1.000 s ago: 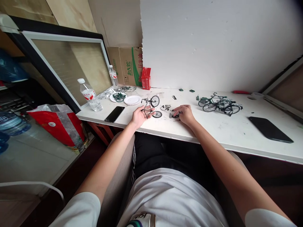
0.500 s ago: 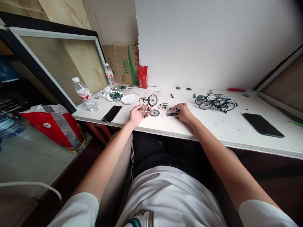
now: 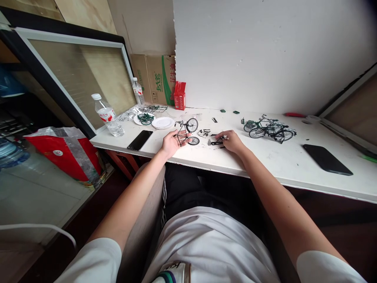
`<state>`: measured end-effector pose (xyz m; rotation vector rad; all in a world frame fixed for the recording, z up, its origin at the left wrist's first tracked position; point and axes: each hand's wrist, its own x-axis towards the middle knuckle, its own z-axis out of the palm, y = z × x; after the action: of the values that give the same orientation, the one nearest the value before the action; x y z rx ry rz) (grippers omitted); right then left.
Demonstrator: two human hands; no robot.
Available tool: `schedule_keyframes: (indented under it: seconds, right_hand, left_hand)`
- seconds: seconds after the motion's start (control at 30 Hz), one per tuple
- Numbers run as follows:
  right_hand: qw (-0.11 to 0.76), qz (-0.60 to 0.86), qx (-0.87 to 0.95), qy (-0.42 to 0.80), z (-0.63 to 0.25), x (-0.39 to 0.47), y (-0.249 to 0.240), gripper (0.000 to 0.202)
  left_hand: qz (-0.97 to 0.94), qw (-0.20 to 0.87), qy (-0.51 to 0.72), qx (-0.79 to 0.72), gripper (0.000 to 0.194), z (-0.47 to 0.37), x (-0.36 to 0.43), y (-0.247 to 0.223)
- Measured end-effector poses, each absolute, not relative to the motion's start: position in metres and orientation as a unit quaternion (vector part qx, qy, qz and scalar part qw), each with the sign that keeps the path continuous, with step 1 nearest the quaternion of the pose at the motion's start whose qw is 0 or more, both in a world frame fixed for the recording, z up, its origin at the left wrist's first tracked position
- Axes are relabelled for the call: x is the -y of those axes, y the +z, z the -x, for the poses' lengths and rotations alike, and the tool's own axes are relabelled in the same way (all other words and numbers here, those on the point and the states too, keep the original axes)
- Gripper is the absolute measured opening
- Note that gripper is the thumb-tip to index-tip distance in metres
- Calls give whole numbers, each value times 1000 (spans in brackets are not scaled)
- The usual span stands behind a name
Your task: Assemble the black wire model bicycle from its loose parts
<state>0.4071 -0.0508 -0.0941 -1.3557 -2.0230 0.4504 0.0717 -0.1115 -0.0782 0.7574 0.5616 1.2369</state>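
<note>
My left hand [image 3: 172,144] holds a small black model bicycle frame [image 3: 182,133] with handlebars and a front wheel [image 3: 192,125]. A second spoked wheel [image 3: 193,140] is by the fingertips. Over small black parts [image 3: 217,142] on the white table, my right hand [image 3: 231,140] has its fingers bent down and together; what they grip is too small to make out. Between the hands lie more thin parts [image 3: 204,133]. Assembled model bicycles [image 3: 269,129], green and black, stand to the right of my right hand.
A phone [image 3: 140,140], a bottle [image 3: 108,116], white plates [image 3: 163,123] and green parts [image 3: 145,118] are on the left. A red box [image 3: 180,95] stands at the back by a carton [image 3: 156,78]. Another dark phone [image 3: 327,159] lies on the right.
The view has shifted slightly. My right hand has moved a little to the right over the small parts; my left hand keeps hold of the model bicycle frame.
</note>
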Motion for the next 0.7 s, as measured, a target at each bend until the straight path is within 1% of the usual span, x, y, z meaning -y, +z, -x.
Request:
schedule_keyframes:
  seconds: [0.13, 0.2, 0.33, 0.57, 0.7]
  right_hand:
    - [342, 525, 763, 158, -407, 53, -93, 56]
    - [335, 527, 768, 140, -407, 54, -92, 58]
    - [298, 538, 781, 112, -405, 56, -93, 52]
    - [272, 530, 797, 98, -408, 54, -91, 51]
    - [261, 488, 826, 111, -414, 51, -88, 49]
  left_hand:
    - [-336, 714, 559, -255, 42, -72, 112, -78]
    - [-330, 715, 561, -256, 43, -72, 111, -77]
    - [-317, 713, 562, -275, 47, -73, 109, -78]
    - [-326, 710, 561, -275, 52, -73, 106, -81]
    - [-317, 713, 564, -272, 52, -73, 106, -80]
